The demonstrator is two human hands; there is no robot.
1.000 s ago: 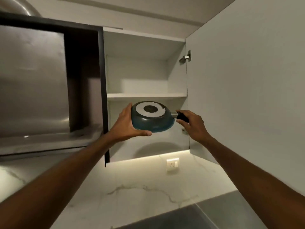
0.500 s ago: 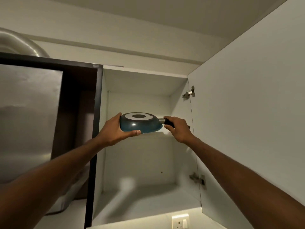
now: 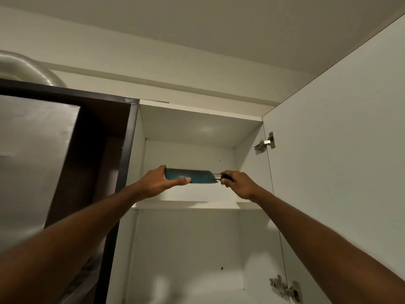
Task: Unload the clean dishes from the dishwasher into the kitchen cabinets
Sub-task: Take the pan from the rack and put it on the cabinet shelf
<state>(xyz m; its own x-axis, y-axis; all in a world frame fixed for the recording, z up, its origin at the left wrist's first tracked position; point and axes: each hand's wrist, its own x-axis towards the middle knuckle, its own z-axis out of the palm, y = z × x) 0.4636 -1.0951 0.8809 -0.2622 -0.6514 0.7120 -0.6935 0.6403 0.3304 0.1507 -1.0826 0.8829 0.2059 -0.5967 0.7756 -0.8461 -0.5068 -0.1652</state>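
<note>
- Frying pan (image 3: 198, 177): a small teal pan, held level and seen edge-on at centre frame, above the upper shelf (image 3: 192, 204) of the open wall cabinet and not yet resting on it.
- Left hand (image 3: 161, 182): I see it clamped on the pan's left rim, thumb under the body and fingers wrapped over the top edge.
- Right hand (image 3: 237, 183): I see it curled tight around the dark handle (image 3: 226, 177), just outboard of the metal ferrule (image 3: 217, 176).
- Handling, as I judge it: the pan is rigid and of moderate weight for its size, biased toward the body. The coated wall looks smooth and could slip in a rim grip. It is not fragile, though a hard set-down may mark the shelf.
- Hold points, as I judge them: the handle is the primary grip; the rim hand steadies and carries the body's weight.
- Cabinet door (image 3: 339, 150): it stands open at right of frame, clear of the handle.
- Beyond the pan, the cabinet's back wall is bare.
</note>
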